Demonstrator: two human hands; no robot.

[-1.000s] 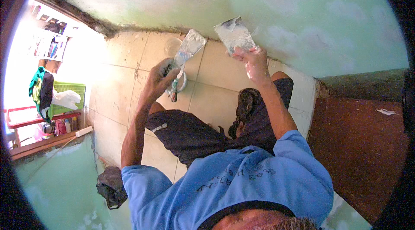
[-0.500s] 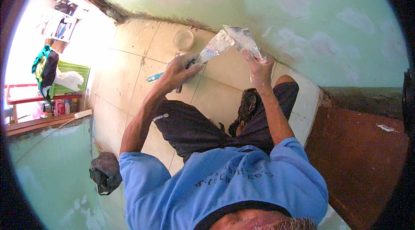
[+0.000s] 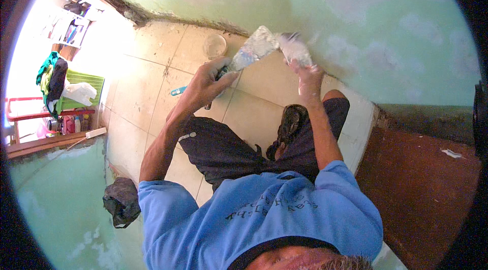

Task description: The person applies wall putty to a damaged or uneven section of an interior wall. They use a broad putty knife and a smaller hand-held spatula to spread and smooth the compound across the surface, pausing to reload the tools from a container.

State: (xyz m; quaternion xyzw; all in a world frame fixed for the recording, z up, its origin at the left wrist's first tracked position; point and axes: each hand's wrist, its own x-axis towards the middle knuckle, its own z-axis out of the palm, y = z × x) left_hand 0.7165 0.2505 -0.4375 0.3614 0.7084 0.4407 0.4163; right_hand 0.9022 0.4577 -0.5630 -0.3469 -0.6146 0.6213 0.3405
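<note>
My left hand [image 3: 212, 81] is closed round the handle of a putty knife [image 3: 255, 46], whose wide blade is smeared with white filler and points up and right. In my right hand [image 3: 308, 78] is a second putty knife [image 3: 296, 50], blurred by motion, its blade coated with pale paste. The two blades meet or nearly meet in front of the wall; I cannot tell whether they touch. A tool with a teal handle [image 3: 179, 90] lies on the floor, partly hidden behind my left wrist. Beyond my left hand stands a round translucent tub [image 3: 215, 46].
A green wall [image 3: 356, 31] with white patches rises ahead and to the right, above cream floor tiles [image 3: 142, 77]. A black plastic bag [image 3: 122, 202] lies at the left. A brown board [image 3: 417, 188] is at the right. Clothes hang by a green basket [image 3: 87, 84] at the far left.
The right putty knife has turned and blurred, its blade edge shifting slightly right and down. The left putty knife's blade has tilted up a little. Both hands keep their hold.
</note>
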